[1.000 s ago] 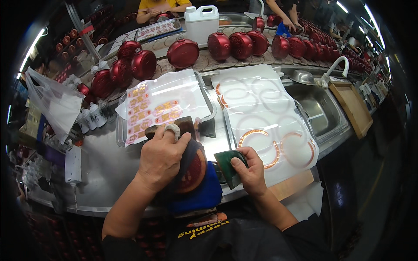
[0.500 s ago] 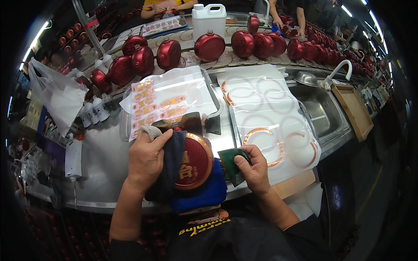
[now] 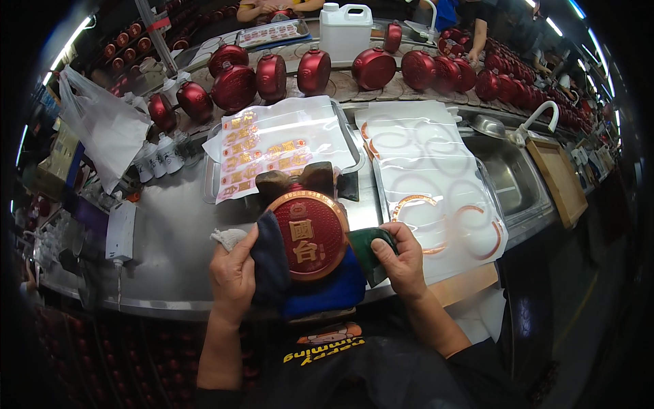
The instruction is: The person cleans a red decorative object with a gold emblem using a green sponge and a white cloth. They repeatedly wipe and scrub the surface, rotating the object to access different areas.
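A round, flat red bottle (image 3: pixel 321 235) with a gold rim band and gold characters lies face up before me. Its neck end rests between dark rest blocks (image 3: pixel 317 178), and a blue cloth (image 3: pixel 334 290) is spread under its near side. At the bottle's left edge, my left hand (image 3: pixel 233 276) pinches a dark navy cloth (image 3: pixel 272 255); a whitish piece of cloth (image 3: pixel 229 238) shows at its fingers. On the other side my right hand (image 3: pixel 403 262) grips a flat dark-green scraper (image 3: pixel 370 253), its edge close to the bottle's rim.
Behind the bottle, a tray (image 3: pixel 353 146) carries a sheet of gold-and-pink decals (image 3: pixel 279 146). To its right lie clear sheets with copper-coloured curved strips (image 3: pixel 470 213). Red bottles (image 3: pixel 373 68) stand along a conveyor, near a white jug (image 3: pixel 345 34). A sink (image 3: pixel 507 174) lies at right.
My left hand has drawn the navy cloth left and down off the bottle's face, baring the gold characters. The right hand stays beside the bottle with the scraper. Bottles on the conveyor have shifted.
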`<move>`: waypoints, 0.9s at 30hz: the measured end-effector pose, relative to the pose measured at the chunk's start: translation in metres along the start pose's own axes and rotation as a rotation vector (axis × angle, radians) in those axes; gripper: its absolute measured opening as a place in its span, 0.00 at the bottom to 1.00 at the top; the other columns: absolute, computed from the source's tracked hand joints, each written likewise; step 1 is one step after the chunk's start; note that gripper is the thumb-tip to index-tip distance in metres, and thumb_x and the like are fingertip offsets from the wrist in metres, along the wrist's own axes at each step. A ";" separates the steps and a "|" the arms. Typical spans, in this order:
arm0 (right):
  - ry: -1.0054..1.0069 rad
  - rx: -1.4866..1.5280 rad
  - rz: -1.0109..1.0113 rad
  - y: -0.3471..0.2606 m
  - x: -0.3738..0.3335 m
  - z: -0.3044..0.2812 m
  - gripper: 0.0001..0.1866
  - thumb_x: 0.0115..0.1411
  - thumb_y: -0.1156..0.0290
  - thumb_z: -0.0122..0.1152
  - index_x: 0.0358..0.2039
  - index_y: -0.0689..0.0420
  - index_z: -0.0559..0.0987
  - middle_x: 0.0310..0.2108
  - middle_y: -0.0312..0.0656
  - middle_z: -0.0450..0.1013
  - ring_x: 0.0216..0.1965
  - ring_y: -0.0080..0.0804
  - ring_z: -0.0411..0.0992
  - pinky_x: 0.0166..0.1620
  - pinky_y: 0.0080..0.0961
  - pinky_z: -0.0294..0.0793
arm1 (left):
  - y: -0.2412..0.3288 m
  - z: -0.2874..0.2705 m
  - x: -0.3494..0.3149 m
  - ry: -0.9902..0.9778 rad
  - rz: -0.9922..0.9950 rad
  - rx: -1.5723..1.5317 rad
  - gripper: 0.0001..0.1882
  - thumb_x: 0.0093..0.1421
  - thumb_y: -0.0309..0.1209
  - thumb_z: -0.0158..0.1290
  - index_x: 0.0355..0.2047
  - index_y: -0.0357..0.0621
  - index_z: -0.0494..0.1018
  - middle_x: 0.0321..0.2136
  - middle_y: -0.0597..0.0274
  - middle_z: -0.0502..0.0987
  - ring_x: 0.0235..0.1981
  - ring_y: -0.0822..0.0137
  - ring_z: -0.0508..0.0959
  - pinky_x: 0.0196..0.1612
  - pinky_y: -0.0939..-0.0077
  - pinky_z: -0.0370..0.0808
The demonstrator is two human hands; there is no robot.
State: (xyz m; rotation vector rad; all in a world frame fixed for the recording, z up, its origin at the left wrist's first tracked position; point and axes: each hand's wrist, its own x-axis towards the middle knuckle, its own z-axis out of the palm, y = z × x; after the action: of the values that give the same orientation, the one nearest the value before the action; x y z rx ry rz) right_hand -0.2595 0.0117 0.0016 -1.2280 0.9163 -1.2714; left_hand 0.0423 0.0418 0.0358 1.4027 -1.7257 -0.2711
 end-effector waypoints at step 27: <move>0.018 0.095 0.007 0.001 -0.001 -0.003 0.13 0.70 0.71 0.62 0.50 0.62 0.73 0.41 0.37 0.77 0.39 0.18 0.74 0.44 0.16 0.76 | 0.052 0.036 -0.061 -0.100 0.331 0.451 0.28 0.58 0.44 0.63 0.58 0.48 0.80 0.40 0.63 0.79 0.40 0.61 0.70 0.45 0.64 0.67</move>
State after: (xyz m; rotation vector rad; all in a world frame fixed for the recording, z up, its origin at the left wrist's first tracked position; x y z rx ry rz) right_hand -0.2623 0.0121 0.0000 -1.1401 0.8626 -1.3071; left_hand -0.0200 0.1009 0.0181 1.3951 -2.1586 0.2502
